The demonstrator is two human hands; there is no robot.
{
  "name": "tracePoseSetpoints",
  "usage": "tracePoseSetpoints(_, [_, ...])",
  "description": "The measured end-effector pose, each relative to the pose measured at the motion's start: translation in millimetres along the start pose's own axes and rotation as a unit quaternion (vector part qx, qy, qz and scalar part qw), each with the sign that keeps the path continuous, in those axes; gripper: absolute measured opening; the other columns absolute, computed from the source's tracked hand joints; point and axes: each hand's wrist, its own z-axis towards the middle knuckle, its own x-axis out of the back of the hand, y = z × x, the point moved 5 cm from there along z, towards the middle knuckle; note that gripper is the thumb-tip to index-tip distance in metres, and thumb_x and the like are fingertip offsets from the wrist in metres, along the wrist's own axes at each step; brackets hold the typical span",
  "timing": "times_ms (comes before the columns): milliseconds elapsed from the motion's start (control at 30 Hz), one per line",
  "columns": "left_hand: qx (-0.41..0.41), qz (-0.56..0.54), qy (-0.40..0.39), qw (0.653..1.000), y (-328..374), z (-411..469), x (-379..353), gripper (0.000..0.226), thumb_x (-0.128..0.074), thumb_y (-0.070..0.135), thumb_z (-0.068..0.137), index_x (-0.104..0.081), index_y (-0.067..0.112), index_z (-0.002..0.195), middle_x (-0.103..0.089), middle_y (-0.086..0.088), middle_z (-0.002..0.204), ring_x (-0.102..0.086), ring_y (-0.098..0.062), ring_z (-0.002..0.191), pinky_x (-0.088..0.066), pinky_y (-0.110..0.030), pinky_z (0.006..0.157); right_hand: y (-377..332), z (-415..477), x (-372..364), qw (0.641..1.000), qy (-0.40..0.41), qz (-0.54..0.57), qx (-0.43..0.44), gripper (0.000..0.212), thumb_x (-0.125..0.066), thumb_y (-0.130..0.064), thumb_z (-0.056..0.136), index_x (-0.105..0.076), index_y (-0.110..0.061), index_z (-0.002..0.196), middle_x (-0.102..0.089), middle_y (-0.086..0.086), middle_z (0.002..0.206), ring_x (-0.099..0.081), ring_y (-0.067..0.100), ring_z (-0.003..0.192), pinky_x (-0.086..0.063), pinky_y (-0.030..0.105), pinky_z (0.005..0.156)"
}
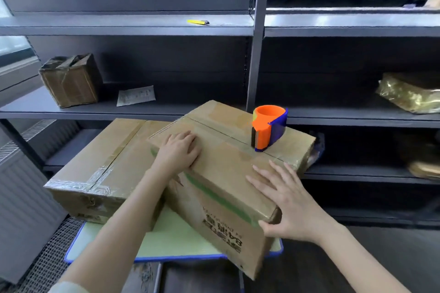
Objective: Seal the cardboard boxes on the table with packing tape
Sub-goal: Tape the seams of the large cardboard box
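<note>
On a green mat (171,242) with a blue border, a cardboard box (226,173) sits turned at an angle, one near corner jutting past the mat's front edge. Its top flaps are closed and the seam between them runs diagonally across the lid. An orange and blue tape dispenser (267,129) stands upright on that seam, toward the far end of the lid, and neither hand touches it.

The left hand (178,150) lies palm down on the lid's left part, with a wide grip and the fingers nearly flat on the cardboard. The right hand (285,200) rests over the near right corner. Its fingers are spread straight across the lid and its thumb is down against the printed side, so this grip is also wide and closed round nothing.

Just to the left is a second cardboard box (100,162), with glossy tape along its seam and front edge. The angled box meets it, but whether it touches or overlaps cannot be told.

Behind is grey metal shelving (254,54). It holds a small taped carton (70,79), a paper slip (135,95), a yellow utility knife (197,22) one level higher, and gold-wrapped parcels (409,93) at right.
</note>
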Motion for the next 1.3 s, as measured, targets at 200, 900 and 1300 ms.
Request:
tracePoseSetpoints(200, [0.035, 0.023, -0.005, 0.999, -4, 16, -4, 0.056, -0.033, 0.048, 0.097, -0.033, 0.019, 0.145, -0.025, -0.002, 0.154, -0.014, -0.020, 0.144, 0.001, -0.048, 0.117, -3, -10, 7, 0.998, -0.061, -0.017, -0.016, 0.084, -0.037, -0.056, 0.080, 0.009, -0.038, 0.147, 0.018, -0.009, 0.154, 0.029, 0.022, 0.139, 0.024, 0.041, 0.109])
tracePoseSetpoints(900, [0.151, 0.076, 0.023, 0.985, -18, -15, 6, 0.054, -0.025, 0.055, 0.095, -0.041, 0.024, 0.137, -0.039, -0.008, 0.144, -0.035, -0.029, 0.130, -0.028, -0.042, 0.103, 17, 20, 1, 0.995, -0.072, -0.029, -0.063, 0.086, 0.019, -0.085, 0.055, 0.016, -0.052, 0.135, 0.023, -0.013, 0.148, 0.020, 0.026, 0.141, 0.014, 0.047, 0.113])
tracePoseSetpoints(1300, [0.223, 0.115, 0.043, 0.967, 12, -49, 18, 0.035, -0.033, 0.032, 0.094, -0.053, 0.013, 0.116, -0.049, -0.013, 0.115, -0.046, -0.031, 0.108, -0.036, -0.033, 0.077, 23, 23, 8, 0.989, -0.091, 0.034, -0.113, 0.066, -0.040, -0.042, 0.096, 0.002, -0.037, 0.147, 0.016, -0.005, 0.154, 0.018, 0.028, 0.142, 0.013, 0.053, 0.113])
